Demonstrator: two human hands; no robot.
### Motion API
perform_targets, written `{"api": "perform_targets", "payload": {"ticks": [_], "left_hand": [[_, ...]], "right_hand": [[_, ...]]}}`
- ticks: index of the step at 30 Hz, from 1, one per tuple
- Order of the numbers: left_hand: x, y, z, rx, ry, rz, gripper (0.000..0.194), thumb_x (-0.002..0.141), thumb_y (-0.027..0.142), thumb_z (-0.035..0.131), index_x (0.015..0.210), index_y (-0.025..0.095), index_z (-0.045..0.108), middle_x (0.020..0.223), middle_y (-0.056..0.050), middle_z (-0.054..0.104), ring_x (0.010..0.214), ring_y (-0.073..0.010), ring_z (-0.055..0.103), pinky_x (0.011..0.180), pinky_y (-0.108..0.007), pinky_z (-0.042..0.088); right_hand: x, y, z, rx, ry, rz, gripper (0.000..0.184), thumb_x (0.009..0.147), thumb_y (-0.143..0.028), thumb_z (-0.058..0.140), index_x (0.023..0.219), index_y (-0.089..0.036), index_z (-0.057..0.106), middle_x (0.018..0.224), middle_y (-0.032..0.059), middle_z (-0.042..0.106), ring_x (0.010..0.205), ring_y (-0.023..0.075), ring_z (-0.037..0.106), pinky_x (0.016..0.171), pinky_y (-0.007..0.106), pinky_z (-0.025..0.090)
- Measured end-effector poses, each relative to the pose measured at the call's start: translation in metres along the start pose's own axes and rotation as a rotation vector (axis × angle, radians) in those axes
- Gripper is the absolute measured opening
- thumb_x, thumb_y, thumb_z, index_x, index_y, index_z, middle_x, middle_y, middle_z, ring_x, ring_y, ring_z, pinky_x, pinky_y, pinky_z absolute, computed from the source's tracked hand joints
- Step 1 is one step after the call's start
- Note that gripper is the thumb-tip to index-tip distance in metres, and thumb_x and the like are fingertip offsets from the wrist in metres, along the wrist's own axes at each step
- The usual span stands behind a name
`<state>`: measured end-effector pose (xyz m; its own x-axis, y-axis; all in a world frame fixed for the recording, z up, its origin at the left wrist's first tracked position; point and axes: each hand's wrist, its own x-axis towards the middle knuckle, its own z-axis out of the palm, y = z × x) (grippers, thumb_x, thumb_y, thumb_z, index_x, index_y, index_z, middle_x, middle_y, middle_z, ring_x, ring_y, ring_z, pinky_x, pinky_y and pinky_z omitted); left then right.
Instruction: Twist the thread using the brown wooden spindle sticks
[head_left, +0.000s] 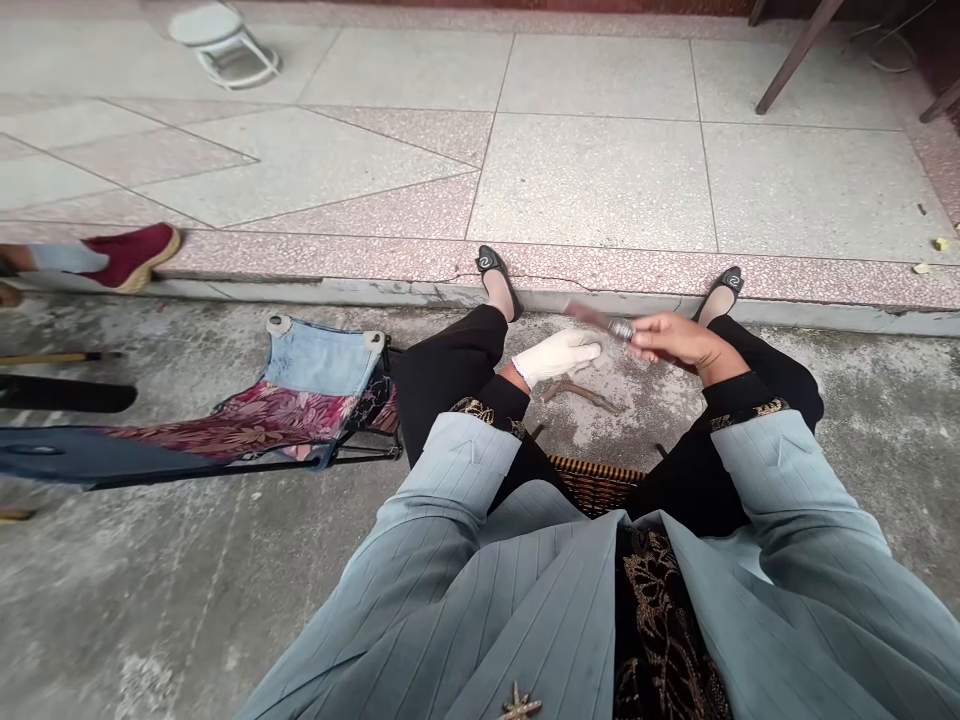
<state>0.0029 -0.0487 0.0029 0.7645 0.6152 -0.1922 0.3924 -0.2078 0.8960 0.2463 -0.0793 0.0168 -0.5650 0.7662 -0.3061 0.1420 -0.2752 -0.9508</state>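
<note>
My right hand [671, 340] is bare and closed around the handle of a short knife [589, 316]. Its reddish-brown blade is blurred and points left, and the grip looks silvery and wrapped. Just below the blade is my left hand [559, 357] in a white knitted glove, its fingers curled together. Whatever those fingers may enclose is hidden. Beneath the hands, between my knees, a forked brown stick [583, 393] lies on the concrete, apart from the knife.
A woven seat edge [600, 480] shows between my thighs. To my left stands a folding chair [300, 400] with patterned fabric. Beyond it are another person's red shoe [135, 255] and a long dark object [67, 393]. My feet rest at a raised tiled step [600, 180]; a white stool [225, 45] stands on it.
</note>
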Motion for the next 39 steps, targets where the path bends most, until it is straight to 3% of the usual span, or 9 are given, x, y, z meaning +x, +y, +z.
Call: {"api": "perform_targets", "payload": {"ticks": [2, 5, 14, 19, 27, 31, 33, 36, 39], "left_hand": [[0.001, 0.001, 0.001, -0.029, -0.009, 0.0, 0.035, 0.094, 0.041, 0.045, 0.082, 0.013, 0.061, 0.066, -0.002, 0.06, 0.054, -0.0086, 0.045, 0.053, -0.021, 0.037], [0.002, 0.005, 0.002, -0.046, -0.032, 0.006, 0.037, 0.092, 0.045, 0.047, 0.078, 0.013, 0.061, 0.066, -0.002, 0.058, 0.054, -0.0091, 0.045, 0.051, -0.021, 0.036], [0.003, 0.006, 0.001, -0.02, -0.061, 0.006, 0.024, 0.083, 0.034, 0.059, 0.068, 0.015, 0.063, 0.065, -0.002, 0.061, 0.062, -0.0122, 0.051, 0.06, -0.023, 0.038], [0.008, -0.002, 0.006, 0.023, -0.124, -0.002, 0.017, 0.077, 0.026, 0.061, 0.063, 0.017, 0.062, 0.058, 0.0, 0.058, 0.056, -0.0117, 0.048, 0.058, -0.023, 0.035], [0.007, -0.002, 0.007, -0.023, -0.165, -0.006, 0.019, 0.075, 0.031, 0.064, 0.064, 0.015, 0.062, 0.059, 0.0, 0.061, 0.056, -0.0114, 0.051, 0.057, -0.022, 0.037], [0.007, -0.005, 0.004, -0.079, -0.11, -0.011, 0.024, 0.077, 0.036, 0.067, 0.069, 0.014, 0.063, 0.059, 0.001, 0.059, 0.055, -0.0102, 0.05, 0.057, -0.021, 0.04], [0.008, -0.007, 0.003, -0.114, -0.074, -0.019, 0.029, 0.082, 0.042, 0.065, 0.073, 0.014, 0.062, 0.057, 0.001, 0.055, 0.051, -0.0095, 0.048, 0.054, -0.022, 0.041], [0.009, -0.007, 0.004, -0.162, -0.02, -0.027, 0.036, 0.089, 0.048, 0.058, 0.078, 0.015, 0.06, 0.052, 0.003, 0.048, 0.045, -0.0087, 0.043, 0.049, -0.022, 0.041], [0.01, -0.005, 0.004, -0.187, -0.004, -0.026, 0.037, 0.091, 0.049, 0.055, 0.078, 0.014, 0.059, 0.052, 0.003, 0.046, 0.045, -0.0078, 0.041, 0.047, -0.021, 0.039]], "right_hand": [[0.002, 0.003, -0.006, 0.099, 0.278, -0.087, 0.04, 0.076, -0.054, 0.075, 0.082, -0.016, 0.064, 0.069, -0.0003, 0.058, 0.053, 0.0078, 0.044, 0.049, 0.023, 0.035], [0.011, 0.013, -0.011, 0.09, 0.461, -0.065, 0.043, 0.072, -0.057, 0.076, 0.073, -0.017, 0.059, 0.066, 0.0005, 0.055, 0.052, 0.0088, 0.042, 0.048, 0.024, 0.033], [0.02, 0.022, -0.018, -0.432, 0.493, 0.195, 0.023, 0.086, -0.038, 0.064, 0.073, -0.019, 0.064, 0.063, 0.0025, 0.056, 0.055, 0.0144, 0.048, 0.054, 0.03, 0.038], [0.019, 0.027, -0.009, -0.783, 0.097, 0.405, 0.021, 0.086, -0.026, 0.065, 0.067, -0.017, 0.067, 0.063, 0.0065, 0.061, 0.056, 0.0159, 0.051, 0.057, 0.033, 0.037], [0.021, 0.034, 0.011, -0.48, -0.386, 0.464, 0.029, 0.065, -0.045, 0.083, 0.071, -0.017, 0.075, 0.055, 0.0008, 0.064, 0.045, 0.0096, 0.05, 0.045, 0.023, 0.037], [0.012, 0.014, 0.012, -0.306, -0.525, 0.318, 0.034, 0.073, -0.049, 0.076, 0.077, -0.016, 0.074, 0.063, -0.0003, 0.064, 0.051, 0.0092, 0.052, 0.05, 0.023, 0.04], [0.007, 0.005, 0.007, -0.225, -0.364, 0.154, 0.034, 0.079, -0.049, 0.072, 0.08, -0.015, 0.071, 0.066, -0.0008, 0.063, 0.055, 0.0092, 0.052, 0.053, 0.023, 0.04], [0.004, 0.001, -0.002, -0.019, 0.118, -0.068, 0.035, 0.082, -0.051, 0.069, 0.083, -0.016, 0.066, 0.068, -0.0015, 0.059, 0.054, 0.008, 0.046, 0.051, 0.022, 0.036], [0.011, 0.01, -0.008, 0.054, 0.388, -0.098, 0.037, 0.078, -0.052, 0.071, 0.075, -0.017, 0.061, 0.066, -0.0014, 0.055, 0.052, 0.0079, 0.043, 0.049, 0.023, 0.033]]}}
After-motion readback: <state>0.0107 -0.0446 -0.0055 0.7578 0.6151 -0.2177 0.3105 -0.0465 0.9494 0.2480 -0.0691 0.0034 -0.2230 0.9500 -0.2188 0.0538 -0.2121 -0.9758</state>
